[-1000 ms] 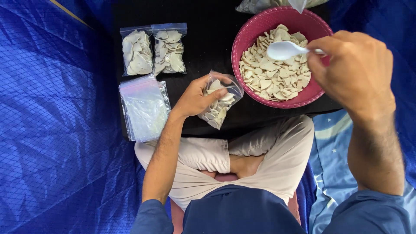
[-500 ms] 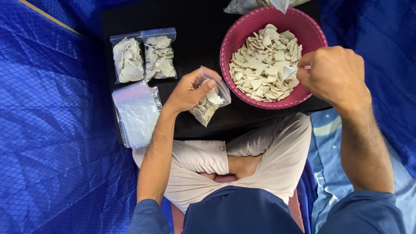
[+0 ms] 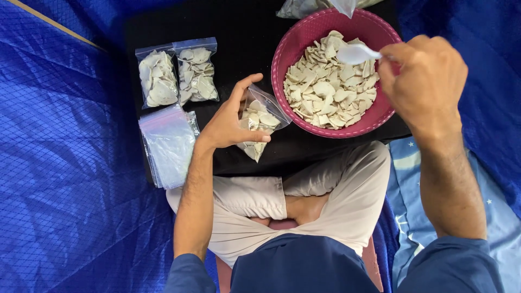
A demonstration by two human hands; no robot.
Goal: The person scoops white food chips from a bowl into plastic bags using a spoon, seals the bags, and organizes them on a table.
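Head view looks straight down at a person sitting cross-legged by a black mat (image 3: 244, 21). The left hand (image 3: 228, 122) is closed around a small clear bag (image 3: 259, 127), holding it tilted with its mouth open toward two o'clock. The bag is about half full of pale flat chips (they look like dried slices, but what they are is hard to tell). It sits near the middle of the mat, just beside the pink bowl (image 3: 374, 116).

The right hand (image 3: 426, 81) is closed around the handle of a white spoon (image 3: 355, 53). The spoon hangs over the bowl at about one o'clock. I cannot tell if it has chips in it.

The bowl is full of the same chips. Two filled bags (image 3: 176, 76) lie side by side at about ten o'clock. A stack of empty clear bags (image 3: 168, 144) lies at about nine o'clock.

The step in hand looks like filling the bag by spoon. The next move would need the spoon to come across to seven o'clock and tip right over the bag's mouth. The mouth is narrow, so chips could spill onto the mat.
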